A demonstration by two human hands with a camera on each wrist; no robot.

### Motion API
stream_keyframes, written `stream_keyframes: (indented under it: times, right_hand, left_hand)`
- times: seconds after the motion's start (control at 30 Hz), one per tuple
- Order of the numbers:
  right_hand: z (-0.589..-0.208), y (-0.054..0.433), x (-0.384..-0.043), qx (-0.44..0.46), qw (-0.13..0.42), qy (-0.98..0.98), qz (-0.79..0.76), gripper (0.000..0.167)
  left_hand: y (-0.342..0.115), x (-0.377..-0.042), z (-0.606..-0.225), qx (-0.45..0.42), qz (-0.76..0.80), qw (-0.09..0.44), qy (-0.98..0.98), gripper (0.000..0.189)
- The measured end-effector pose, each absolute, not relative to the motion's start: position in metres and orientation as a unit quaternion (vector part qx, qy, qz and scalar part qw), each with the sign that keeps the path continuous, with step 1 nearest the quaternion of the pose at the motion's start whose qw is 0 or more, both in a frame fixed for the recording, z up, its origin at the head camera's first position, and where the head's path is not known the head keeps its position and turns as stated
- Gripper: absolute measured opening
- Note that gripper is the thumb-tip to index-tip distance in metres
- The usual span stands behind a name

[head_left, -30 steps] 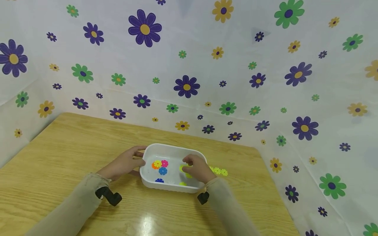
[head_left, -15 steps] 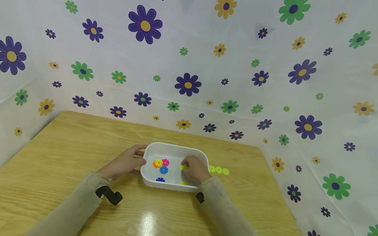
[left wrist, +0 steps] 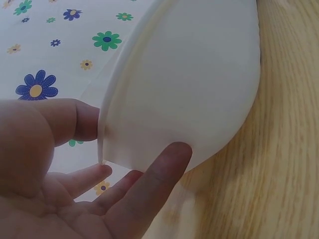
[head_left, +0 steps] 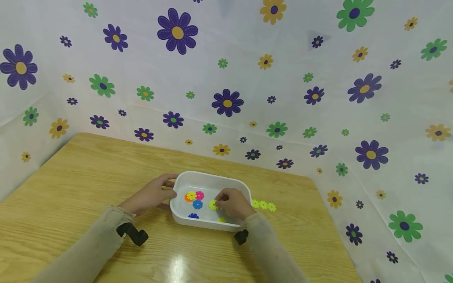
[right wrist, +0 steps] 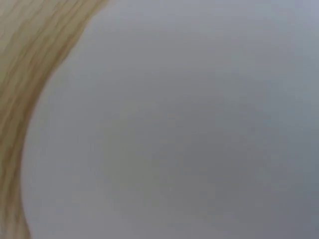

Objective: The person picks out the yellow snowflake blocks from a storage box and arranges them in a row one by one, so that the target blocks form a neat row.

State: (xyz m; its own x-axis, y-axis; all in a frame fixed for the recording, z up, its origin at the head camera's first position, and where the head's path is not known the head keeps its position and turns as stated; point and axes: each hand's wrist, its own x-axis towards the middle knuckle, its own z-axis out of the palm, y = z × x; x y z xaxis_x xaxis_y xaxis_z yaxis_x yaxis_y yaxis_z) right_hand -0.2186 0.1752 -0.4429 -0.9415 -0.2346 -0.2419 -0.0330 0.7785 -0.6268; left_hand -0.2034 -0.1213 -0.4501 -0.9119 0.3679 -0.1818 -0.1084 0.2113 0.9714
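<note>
1. Shifted since half a second ago: one yellow-green flower disc [head_left: 213, 204], now further left in the white tray [head_left: 201, 224], together with the right hand [head_left: 235, 202].
2. Right hand, grip: thumb and fingertips pressed together, pinching that disc near its edge, low inside the tray (whether the disc is off the floor of it, I cannot tell; the right wrist view is a pale blur without fingers).
3. Left hand [head_left: 151, 195], grip: thumb at the rim, a fingertip against the outer wall, holding the tray's left end.
4. Tray contents, left side: yellow disc [head_left: 191, 195] overlapping an orange disc [head_left: 186, 198]; pink disc [head_left: 199, 195] beside them; blue disc [head_left: 197, 204] just nearer; dark blue disc [head_left: 193, 216], partly hidden by the near wall.
5. Tray contents, right side: another yellow-green piece [head_left: 221, 220] at the near wall.
6. Worktop [head_left: 106, 173], right of the tray: row of three yellow discs [head_left: 263, 204], edges meeting (linked or merely touching, not discernible).
7. Step in hand, in my judgement: picking out a single disc. Next move appears to call for a firm pinch and a lift above the rim, tray kept steady.
</note>
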Motion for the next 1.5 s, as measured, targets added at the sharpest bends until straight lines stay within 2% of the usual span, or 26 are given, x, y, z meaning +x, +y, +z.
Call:
stream_keyframes:
  times: [0.87,1.27,1.5]
  right_hand:
    - [-0.446,0.182,-0.225,-0.063,0.181,0.890,-0.413,0.012]
    - [-0.437,0.180,-0.224,-0.077,0.161,0.869,-0.461,0.011]
    - [-0.419,0.204,-0.222,-0.079,0.123,0.856,-0.496,0.009]
  left_hand:
    - [-0.120,-0.203,-0.451,0.082,0.635,0.192,0.744,0.066]
    - [-0.124,-0.204,-0.450,0.079,0.636,0.191,0.743,0.066]
    - [-0.123,-0.204,-0.450,0.076,0.633,0.192,0.746,0.066]
